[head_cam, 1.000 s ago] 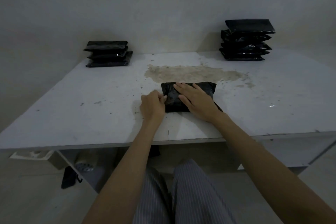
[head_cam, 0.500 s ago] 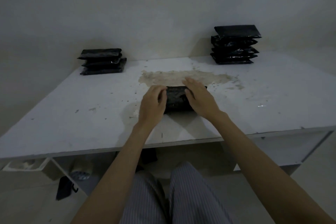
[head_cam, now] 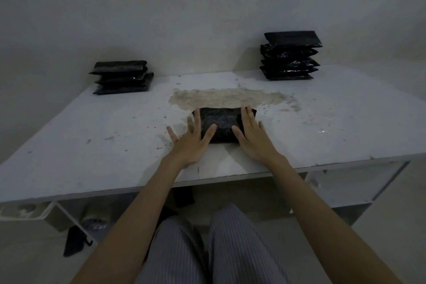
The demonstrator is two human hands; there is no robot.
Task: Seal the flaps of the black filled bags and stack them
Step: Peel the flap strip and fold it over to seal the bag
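Both hands are sitting flat with fingers spread wide, not gripping anything: the left hand (head_cam: 192,139) is lying palm-down over the left end of the plump black plastic bag (head_cam: 222,123), with its outer fingers spilling onto the tabletop, and the right hand (head_cam: 251,137) is pressing along the bag's right side. The bag itself is resting near the front middle of the scuffed white table (head_cam: 92,136), just below the big tan patch where the surface coating is worn off (head_cam: 221,97). It's pretty dim in here so I honestly can't tell whether the flap is fully stuck down or which edge it's on. To my eye this is the press-and-smooth bit, so the trick would be keeping the palms flat and sliding outward from the middle so the seal is getting even pressure and no trapped air is puffing it back up. Further out, a short pile of matching black bags (head_cam: 122,77) is sitting at the back left corner and a taller stack of black bags (head_cam: 291,56) at the back right, both well apart from the hands; which one is the finished pile I'm only guessing.
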